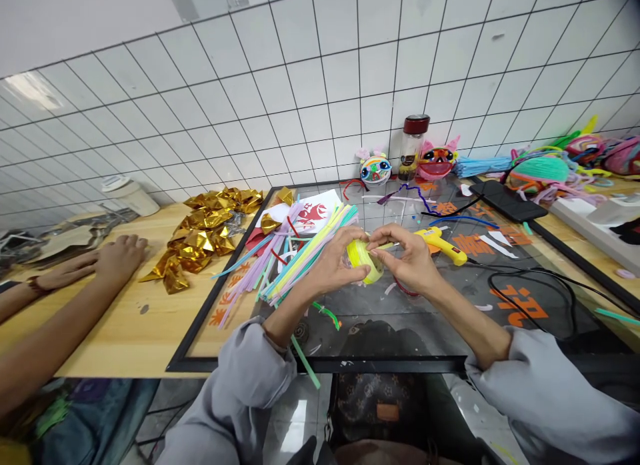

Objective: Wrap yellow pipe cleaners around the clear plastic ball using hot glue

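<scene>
My left hand and my right hand meet over a glass-topped work surface. Both are closed on a small neon-yellow coil of pipe cleaner, fingers pinched round it from either side. A fan of pastel pipe cleaners lies just left of my left hand. Just beyond my right hand a yellow glue gun rests on the glass, its black cord trailing to the right.
Another person's hands rest flat on the wooden table at the left, beside crumpled gold foil. At the tiled wall stand two small painted masks, a jar and heaps of coloured pipe cleaners. A black tablet lies at right.
</scene>
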Demonstrator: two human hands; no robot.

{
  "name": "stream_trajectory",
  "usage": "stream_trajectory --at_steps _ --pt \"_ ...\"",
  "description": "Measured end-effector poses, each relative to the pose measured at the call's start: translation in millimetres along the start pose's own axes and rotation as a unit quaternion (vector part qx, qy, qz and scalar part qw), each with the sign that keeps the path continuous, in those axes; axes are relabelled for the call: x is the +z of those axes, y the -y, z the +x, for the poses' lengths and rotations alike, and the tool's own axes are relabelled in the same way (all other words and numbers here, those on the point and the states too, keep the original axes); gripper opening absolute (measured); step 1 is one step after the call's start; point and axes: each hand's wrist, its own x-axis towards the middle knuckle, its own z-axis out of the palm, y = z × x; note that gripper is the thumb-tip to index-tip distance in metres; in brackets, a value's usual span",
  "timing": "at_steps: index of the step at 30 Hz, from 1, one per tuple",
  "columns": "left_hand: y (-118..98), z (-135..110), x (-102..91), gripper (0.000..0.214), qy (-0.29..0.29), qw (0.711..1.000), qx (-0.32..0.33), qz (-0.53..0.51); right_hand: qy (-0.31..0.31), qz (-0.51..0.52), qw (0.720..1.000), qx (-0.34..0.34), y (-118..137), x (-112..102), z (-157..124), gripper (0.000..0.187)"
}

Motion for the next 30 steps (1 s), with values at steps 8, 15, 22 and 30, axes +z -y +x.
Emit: stream_trajectory --at_steps 8,15,22,30 --pt "-3.3 -0.9 -1.3 0.048 0.002 1.000 -0.006 -0.004 0.001 0.021 1.000 -0.015 -0.9 0.6 0.5 0.009" --pt "-0.6 -1.6 -0.5 0.046 0.008 1.000 0.017 0.003 -0.006 0.019 1.000 -0.011 -1.1 1.1 0.8 0.009" --pt "1.6 -2.6 -2.7 0.046 0.022 1.000 0.016 0.012 -0.008 0.025 1.000 0.000 -1.9 1.1 0.7 0.008" --pt "-3.9 -2.6 -3.7 0.044 0.030 0.999 -0.027 0.011 -0.032 0.023 0.999 -0.006 -3.6 5.0 -1.6 0.006"
